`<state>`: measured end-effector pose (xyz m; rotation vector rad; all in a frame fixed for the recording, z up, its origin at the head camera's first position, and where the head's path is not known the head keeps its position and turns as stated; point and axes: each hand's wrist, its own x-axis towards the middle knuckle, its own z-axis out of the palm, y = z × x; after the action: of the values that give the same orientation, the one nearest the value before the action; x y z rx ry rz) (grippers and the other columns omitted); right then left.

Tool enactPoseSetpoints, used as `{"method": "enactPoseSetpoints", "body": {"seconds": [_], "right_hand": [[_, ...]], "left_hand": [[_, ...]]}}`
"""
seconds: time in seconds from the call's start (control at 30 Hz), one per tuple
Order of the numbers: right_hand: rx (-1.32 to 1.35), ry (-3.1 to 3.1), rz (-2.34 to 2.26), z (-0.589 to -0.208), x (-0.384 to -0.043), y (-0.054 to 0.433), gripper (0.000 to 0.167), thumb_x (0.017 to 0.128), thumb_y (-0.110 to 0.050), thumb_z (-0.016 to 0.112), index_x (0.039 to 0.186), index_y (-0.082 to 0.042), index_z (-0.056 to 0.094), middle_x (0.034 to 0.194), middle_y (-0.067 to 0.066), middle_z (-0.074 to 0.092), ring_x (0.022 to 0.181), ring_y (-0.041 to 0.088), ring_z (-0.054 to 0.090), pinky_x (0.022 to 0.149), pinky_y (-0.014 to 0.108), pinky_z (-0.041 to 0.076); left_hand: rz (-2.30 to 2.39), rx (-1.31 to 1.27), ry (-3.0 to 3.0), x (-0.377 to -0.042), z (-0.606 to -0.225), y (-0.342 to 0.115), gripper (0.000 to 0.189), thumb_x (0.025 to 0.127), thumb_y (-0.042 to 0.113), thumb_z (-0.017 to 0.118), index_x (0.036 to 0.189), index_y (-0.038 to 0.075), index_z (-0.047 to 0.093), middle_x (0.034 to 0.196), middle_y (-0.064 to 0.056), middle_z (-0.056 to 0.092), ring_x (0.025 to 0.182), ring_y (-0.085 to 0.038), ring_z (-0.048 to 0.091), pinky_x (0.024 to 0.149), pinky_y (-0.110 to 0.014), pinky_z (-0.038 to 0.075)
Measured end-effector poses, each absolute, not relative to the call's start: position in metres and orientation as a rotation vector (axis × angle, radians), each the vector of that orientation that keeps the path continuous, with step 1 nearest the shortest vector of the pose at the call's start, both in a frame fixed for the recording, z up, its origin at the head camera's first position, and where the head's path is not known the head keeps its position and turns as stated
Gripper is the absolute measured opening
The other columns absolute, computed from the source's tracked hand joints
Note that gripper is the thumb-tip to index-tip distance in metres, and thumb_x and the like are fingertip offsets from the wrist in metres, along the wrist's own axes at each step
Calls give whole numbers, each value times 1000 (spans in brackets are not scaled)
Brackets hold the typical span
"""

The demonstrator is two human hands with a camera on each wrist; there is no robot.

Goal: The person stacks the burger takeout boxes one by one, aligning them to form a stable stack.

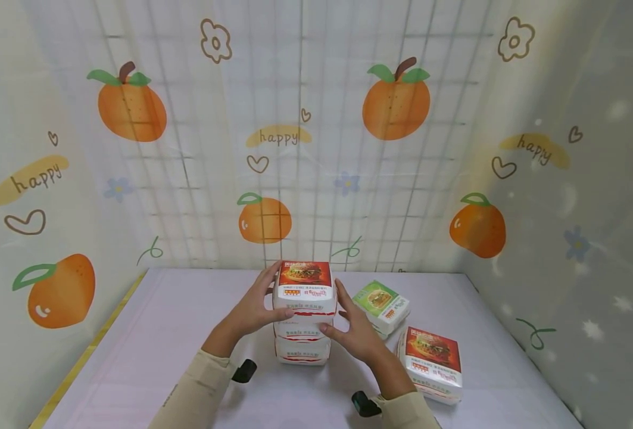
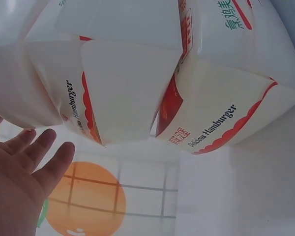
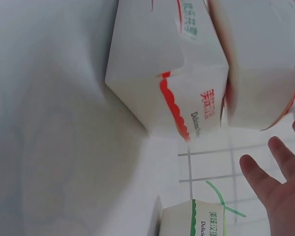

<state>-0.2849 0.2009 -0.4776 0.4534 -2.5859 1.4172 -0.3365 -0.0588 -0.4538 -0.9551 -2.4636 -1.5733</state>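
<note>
Three white hamburger boxes stand stacked in the middle of the table in the head view. The top box (image 1: pixel 305 290) has a red burger picture on its lid; the middle box (image 1: pixel 301 331) and the bottom box (image 1: pixel 302 350) show their white fronts. My left hand (image 1: pixel 250 308) is at the top box's left side, its thumb across the lower front and its fingers extended along the side. On the opposite side, my right hand (image 1: pixel 356 333) has its fingers beside the top box and its thumb tip by the middle one. Both wrist views show spread fingers.
To the right of the stack lies a green-lidded hamburger box (image 1: pixel 382 307). Nearer the front right is another red-lidded box (image 1: pixel 431 364). A white curtain (image 1: pixel 327 208) printed with oranges hangs behind the table (image 1: pixel 150 333), whose left edge carries a yellow strip (image 1: pixel 88 348).
</note>
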Motion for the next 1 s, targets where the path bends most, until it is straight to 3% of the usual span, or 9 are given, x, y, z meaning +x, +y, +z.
{"method": "enactPoseSetpoints", "body": {"seconds": [0.17, 0.43, 1.0], "right_hand": [[446, -2585, 1425, -479, -285, 201, 102, 80, -48, 76, 154, -43, 7, 158, -10, 21, 143, 22, 26, 106, 54, 35], [483, -2558, 1417, -480, -287, 202, 99, 82, -50, 73, 155, -40, 7, 158, -8, 21, 143, 21, 25, 105, 54, 35], [456, -2556, 1461, -477, -284, 201, 103, 80, -48, 76, 157, -33, 9, 156, 2, 29, 141, 24, 30, 105, 54, 36]], "left_hand": [[-1594, -977, -2443, -337, -456, -59, 104, 76, 47, 80, 157, 29, 16, 154, 8, 22, 132, -22, 34, 101, -50, 40], [-1595, -974, -2440, -335, -456, -59, 103, 76, 47, 80, 155, 35, 15, 153, 8, 24, 132, -20, 34, 101, -48, 39], [-1632, -979, -2428, -333, -456, -59, 106, 74, 50, 80, 155, 34, 14, 154, 6, 24, 133, -21, 33, 104, -47, 37]]}}
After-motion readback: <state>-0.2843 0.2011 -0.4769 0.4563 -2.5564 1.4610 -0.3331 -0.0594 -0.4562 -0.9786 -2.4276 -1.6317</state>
